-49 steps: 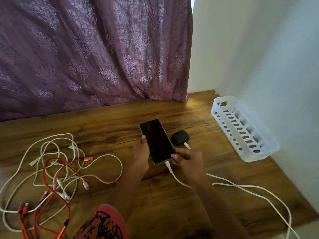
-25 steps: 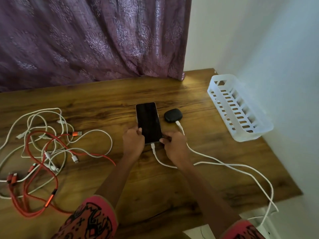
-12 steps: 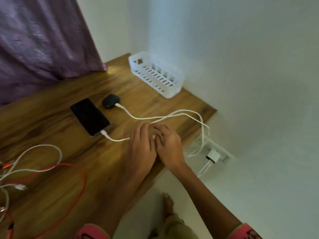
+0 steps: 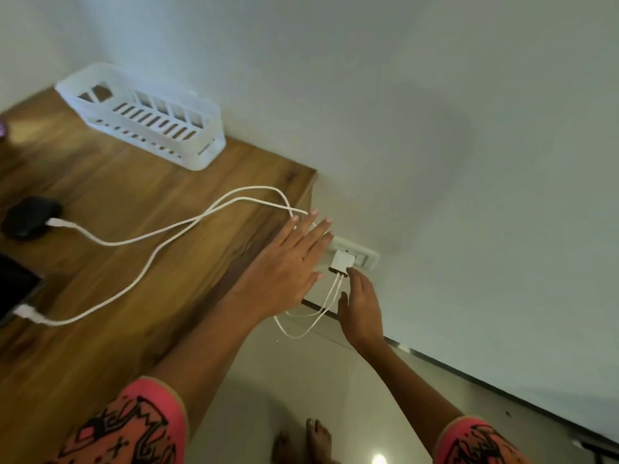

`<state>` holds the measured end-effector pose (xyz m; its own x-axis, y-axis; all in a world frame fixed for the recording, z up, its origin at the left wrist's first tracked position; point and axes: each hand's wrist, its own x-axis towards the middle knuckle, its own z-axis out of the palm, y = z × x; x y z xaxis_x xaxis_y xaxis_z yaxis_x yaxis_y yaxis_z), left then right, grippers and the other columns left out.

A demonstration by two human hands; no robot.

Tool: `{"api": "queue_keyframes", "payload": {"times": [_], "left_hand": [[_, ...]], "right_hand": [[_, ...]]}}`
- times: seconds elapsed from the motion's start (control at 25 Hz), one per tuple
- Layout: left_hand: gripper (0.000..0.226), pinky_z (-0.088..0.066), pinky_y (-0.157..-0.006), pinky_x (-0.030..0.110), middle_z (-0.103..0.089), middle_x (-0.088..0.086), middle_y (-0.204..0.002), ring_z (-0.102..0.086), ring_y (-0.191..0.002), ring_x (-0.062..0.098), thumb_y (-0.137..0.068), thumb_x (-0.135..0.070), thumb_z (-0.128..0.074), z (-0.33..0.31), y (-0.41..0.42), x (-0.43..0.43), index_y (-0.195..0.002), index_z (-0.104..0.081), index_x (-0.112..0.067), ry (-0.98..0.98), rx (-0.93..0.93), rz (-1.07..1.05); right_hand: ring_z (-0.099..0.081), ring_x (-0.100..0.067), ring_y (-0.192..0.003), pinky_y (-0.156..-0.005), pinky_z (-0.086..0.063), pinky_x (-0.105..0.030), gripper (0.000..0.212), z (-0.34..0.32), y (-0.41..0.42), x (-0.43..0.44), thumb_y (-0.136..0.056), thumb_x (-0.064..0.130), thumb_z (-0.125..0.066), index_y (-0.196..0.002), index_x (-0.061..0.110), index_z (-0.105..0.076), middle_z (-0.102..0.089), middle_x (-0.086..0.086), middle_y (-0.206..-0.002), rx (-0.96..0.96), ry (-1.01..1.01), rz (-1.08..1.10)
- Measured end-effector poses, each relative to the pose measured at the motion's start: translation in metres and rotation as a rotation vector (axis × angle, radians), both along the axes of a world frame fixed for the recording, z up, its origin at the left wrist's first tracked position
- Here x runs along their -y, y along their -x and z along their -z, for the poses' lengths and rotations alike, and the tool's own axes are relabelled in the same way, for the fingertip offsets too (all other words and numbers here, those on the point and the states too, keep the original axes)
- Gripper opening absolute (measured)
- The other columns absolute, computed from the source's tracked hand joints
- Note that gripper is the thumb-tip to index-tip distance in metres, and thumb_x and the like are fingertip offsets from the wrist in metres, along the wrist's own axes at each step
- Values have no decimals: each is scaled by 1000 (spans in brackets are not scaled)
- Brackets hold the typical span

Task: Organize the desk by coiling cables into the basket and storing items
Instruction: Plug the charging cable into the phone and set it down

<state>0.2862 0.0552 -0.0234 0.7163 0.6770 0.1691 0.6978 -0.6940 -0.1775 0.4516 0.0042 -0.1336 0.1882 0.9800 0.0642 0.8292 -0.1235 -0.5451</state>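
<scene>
So left hand (image 4: 284, 262) beside the wall charger (image 4: 341, 262) and right hand (image 4: 360, 309) just below it are both slack-fingered, holding nothing; I'd grip its body, not the white cables (image 4: 110, 243) under it, and pull straight.

Right hand (image 4: 360, 309) lowered from desk (image 4: 134, 182) to wall charger (image 4: 341, 262), left hand (image 4: 288, 269) spread open

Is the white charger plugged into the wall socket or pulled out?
Plugged in: the white charger sits against the wall socket plate, two white cables hanging from it. The right hand is beside it, not gripping it.
</scene>
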Motion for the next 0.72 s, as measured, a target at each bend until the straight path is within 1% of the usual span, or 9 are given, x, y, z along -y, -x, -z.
{"api": "queue_keyframes", "payload": {"times": [0.04, 0.12, 0.2, 0.24, 0.28, 0.32, 0.4, 0.52, 0.72], "left_hand": [[62, -23, -114, 48, -28, 18, -150, -21, -141, 35, -91, -38, -41, 3, -2, -7, -140, -32, -2, -39, -37, 23], [65, -20, -114, 49, -24, 18, -152, -18, -141, 36, -91, -39, -41, 8, 1, -17, -142, -27, -2, -114, -62, 23], [65, -18, -115, 49, -21, 18, -152, -15, -141, 37, -92, -39, -38, 13, 4, -23, -143, -23, -2, -143, -13, -12], [66, -17, -115, 49, -21, 18, -153, -15, -142, 36, -91, -40, -36, 16, 5, -24, -143, -22, -2, -128, 32, -39], [68, -16, -116, 48, -21, 18, -153, -14, -142, 36, -90, -41, -35, 20, 6, -25, -143, -21, -1, -109, 72, -63], [70, -16, -116, 47, -21, 18, -153, -15, -142, 36, -89, -42, -35, 26, 6, -28, -143, -21, -1, -101, 94, -74], [72, -17, -115, 46, -23, 21, -152, -17, -142, 36, -88, -41, -41, 32, 5, -29, -142, -22, 2, -116, 70, -69], [76, -22, -113, 46, -29, 24, -148, -24, -139, 38, -82, -37, -55, 34, 6, -30, -140, -30, 5, -128, 73, -60], [77, -21, -110, 43, -35, 24, -145, -30, -137, 38, -78, -35, -63, 38, 9, -30, -137, -35, 6, -89, 149, -67]], "right_hand": [[-38, -35, -133, -110, -32, -39, 61, 20, -10, -4, -79, -10, -53, -137, -4, -37, -41, -22, -142, 96, 54, 1], [-16, -35, -142, -116, -18, -44, 72, 55, -29, -13, -80, -7, -52, -144, -4, -18, -19, -21, -152, 334, 145, -65], [3, -34, -142, -114, -2, -45, 76, 82, -45, -19, -84, 1, -48, -142, -2, 1, 4, -20, -152, 578, 205, -174], [13, -34, -140, -113, 5, -44, 75, 92, -50, -22, -88, 6, -43, -140, -3, 10, 14, -21, -149, 683, 262, -220], [21, -34, -137, -112, 11, -43, 73, 100, -54, -26, -92, 11, -37, -138, -4, 19, 23, -21, -147, 777, 303, -246], [26, -34, -136, -112, 13, -44, 74, 107, -57, -32, -94, 16, -33, -137, -5, 24, 28, -21, -146, 864, 324, -246], [28, -35, -135, -112, 14, -44, 78, 116, -59, -46, -95, 24, -33, -137, -7, 26, 31, -22, -146, 990, 313, -225], [31, -37, -132, -110, 16, -46, 84, 131, -62, -54, -94, 29, -36, -135, -10, 26, 33, -25, -144, 1102, 348, -184], [36, -37, -128, -108, 19, -47, 90, 141, -63, -58, -94, 37, -36, -133, -7, 32, 39, -24, -140, 1137, 401, -124]]}}
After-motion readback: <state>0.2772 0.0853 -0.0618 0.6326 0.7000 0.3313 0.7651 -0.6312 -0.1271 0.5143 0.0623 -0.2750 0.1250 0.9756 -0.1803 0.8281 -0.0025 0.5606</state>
